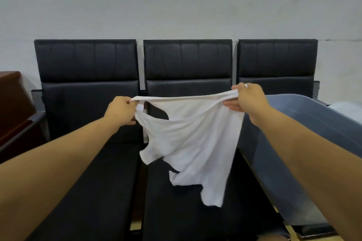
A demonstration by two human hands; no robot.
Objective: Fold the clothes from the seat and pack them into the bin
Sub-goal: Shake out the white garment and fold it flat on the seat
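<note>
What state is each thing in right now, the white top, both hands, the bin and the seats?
white top: unfolded, held up in the air, stretched between both hands
left hand: grips one strap end
right hand: grips the other strap end
bin: open, on the right-hand seat
middle seat: nothing lying on it

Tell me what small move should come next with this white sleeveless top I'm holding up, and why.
Probably lower the white sleeveless top flat onto the middle black padded seat beneath it. The left hand and right hand each grip a top corner, so it hangs spread but crumpled and twisted at the bottom; it needs a flat surface before folding. The grey plastic bin waits to the right.
</note>
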